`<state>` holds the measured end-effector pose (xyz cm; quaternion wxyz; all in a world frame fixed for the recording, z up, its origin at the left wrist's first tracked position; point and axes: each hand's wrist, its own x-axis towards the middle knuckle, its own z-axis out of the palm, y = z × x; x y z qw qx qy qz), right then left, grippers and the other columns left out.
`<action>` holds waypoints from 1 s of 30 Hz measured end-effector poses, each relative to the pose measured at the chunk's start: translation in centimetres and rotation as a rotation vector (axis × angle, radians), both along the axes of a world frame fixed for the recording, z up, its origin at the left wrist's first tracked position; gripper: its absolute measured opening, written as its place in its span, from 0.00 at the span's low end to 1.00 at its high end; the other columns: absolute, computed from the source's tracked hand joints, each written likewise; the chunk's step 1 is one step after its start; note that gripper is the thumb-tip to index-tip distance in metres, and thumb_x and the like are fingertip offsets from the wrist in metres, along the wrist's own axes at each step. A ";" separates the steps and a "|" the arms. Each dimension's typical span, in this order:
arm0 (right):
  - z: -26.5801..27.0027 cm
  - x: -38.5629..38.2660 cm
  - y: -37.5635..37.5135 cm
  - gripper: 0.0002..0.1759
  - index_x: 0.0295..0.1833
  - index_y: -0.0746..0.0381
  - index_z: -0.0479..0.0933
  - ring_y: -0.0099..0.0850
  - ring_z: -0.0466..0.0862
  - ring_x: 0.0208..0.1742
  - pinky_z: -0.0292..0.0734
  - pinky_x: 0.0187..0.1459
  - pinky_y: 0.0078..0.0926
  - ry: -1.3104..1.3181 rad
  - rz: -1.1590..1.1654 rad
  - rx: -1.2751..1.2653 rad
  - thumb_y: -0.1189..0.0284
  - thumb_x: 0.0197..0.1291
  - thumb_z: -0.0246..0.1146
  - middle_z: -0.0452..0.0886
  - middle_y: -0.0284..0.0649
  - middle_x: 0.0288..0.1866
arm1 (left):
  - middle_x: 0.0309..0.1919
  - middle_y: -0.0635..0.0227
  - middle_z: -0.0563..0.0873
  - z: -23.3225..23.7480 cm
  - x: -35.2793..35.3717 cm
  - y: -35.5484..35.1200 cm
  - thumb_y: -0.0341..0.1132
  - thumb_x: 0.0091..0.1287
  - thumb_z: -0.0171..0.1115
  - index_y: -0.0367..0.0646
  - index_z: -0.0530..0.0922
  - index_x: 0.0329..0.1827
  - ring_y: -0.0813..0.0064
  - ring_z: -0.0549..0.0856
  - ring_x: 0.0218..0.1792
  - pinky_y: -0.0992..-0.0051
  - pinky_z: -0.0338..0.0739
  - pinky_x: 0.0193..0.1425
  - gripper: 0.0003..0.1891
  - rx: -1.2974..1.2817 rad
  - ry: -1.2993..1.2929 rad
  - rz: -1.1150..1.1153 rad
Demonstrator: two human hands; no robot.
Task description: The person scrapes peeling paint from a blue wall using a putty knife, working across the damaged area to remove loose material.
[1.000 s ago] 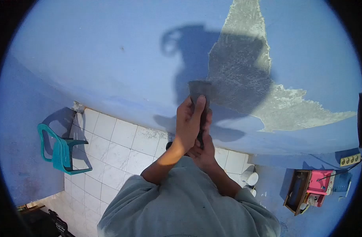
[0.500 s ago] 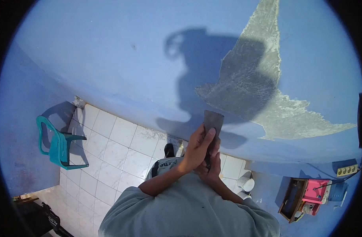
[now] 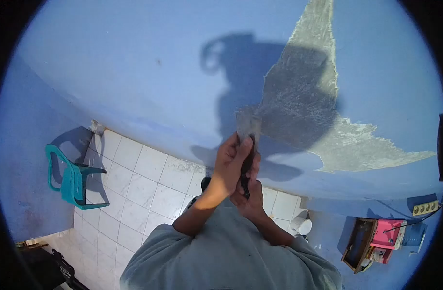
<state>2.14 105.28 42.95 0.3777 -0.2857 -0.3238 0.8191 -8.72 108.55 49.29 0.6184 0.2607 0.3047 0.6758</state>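
Note:
A scraper point(image 3: 248, 123) with a wide grey blade and a dark handle points up at the blue wall point(image 3: 144, 63). My left hand point(image 3: 230, 163) is closed around its upper part, the thumb lying along the base of the blade. Lower down, my right hand point(image 3: 251, 197) grips the handle. The blade's edge is at the left tip of a bare grey patch point(image 3: 299, 92), where the blue paint is gone and the border is ragged. My shadow falls over much of that patch.
A green plastic chair point(image 3: 72, 181) stands on the white tiled floor point(image 3: 149, 198) at left. To the right are a white container point(image 3: 301, 225), a wooden cabinet point(image 3: 359, 244) with pink items, and a power strip point(image 3: 425, 208). A dark object point(image 3: 62, 268) is at lower left.
Both hands have pushed the scraper upward and slightly left, bringing its blade to the patch's left tip. The view has shifted slightly.

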 end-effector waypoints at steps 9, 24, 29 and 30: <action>-3.4 4.8 -2.4 0.31 0.25 0.59 0.63 0.21 0.57 0.13 0.52 0.19 0.20 0.031 0.082 -0.038 0.41 0.59 0.43 0.58 0.28 0.12 | 0.17 0.68 0.74 -3.6 3.1 -2.2 0.41 0.70 0.45 0.41 0.65 0.38 0.84 0.70 0.14 0.85 0.65 0.18 0.11 0.015 -0.030 -0.180; 0.0 0.6 -0.3 0.28 0.25 0.59 0.59 0.20 0.59 0.16 0.53 0.19 0.18 -0.148 0.004 0.065 0.44 0.63 0.40 0.59 0.29 0.15 | 0.16 0.69 0.75 0.3 0.2 0.0 0.42 0.69 0.47 0.43 0.66 0.33 0.84 0.72 0.14 0.84 0.65 0.16 0.12 -0.101 0.020 -0.054; -1.8 2.6 -1.8 0.27 0.30 0.56 0.61 0.18 0.60 0.16 0.52 0.18 0.17 -0.064 -0.003 0.122 0.42 0.60 0.42 0.60 0.27 0.18 | 0.16 0.69 0.76 -1.2 2.1 -1.5 0.41 0.70 0.45 0.42 0.67 0.34 0.84 0.72 0.14 0.85 0.65 0.18 0.12 -0.024 0.087 -0.078; -1.9 2.7 -2.0 0.27 0.35 0.53 0.63 0.15 0.61 0.16 0.51 0.17 0.15 -0.092 -0.033 0.129 0.39 0.57 0.45 0.61 0.25 0.20 | 0.17 0.69 0.76 -1.5 2.4 -1.9 0.41 0.70 0.45 0.42 0.67 0.35 0.85 0.72 0.14 0.85 0.65 0.18 0.12 -0.048 0.079 -0.096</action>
